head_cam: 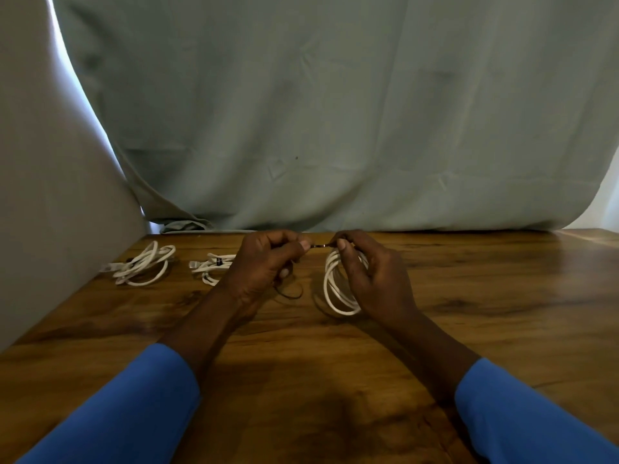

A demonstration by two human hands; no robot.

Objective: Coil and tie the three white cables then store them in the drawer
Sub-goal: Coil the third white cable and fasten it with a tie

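Note:
My right hand (pixel 368 272) holds a coiled white cable (pixel 336 289) upright above the wooden table (pixel 485 296); the coil hangs round its fingers. A thin dark tie (pixel 318 246) stretches between both hands, and my left hand (pixel 268 262) pinches its other end. A loop of the dark tie (pixel 290 291) trails below the left hand. A second coiled white cable (pixel 211 266) with a dark band lies on the table left of my left hand. The third white cable (pixel 142 267) lies in a loose coil further left.
A grey-green cloth (pixel 335 112) hangs behind the table's far edge. A pale wall or panel (pixel 50 212) borders the table's left side. No drawer is in view.

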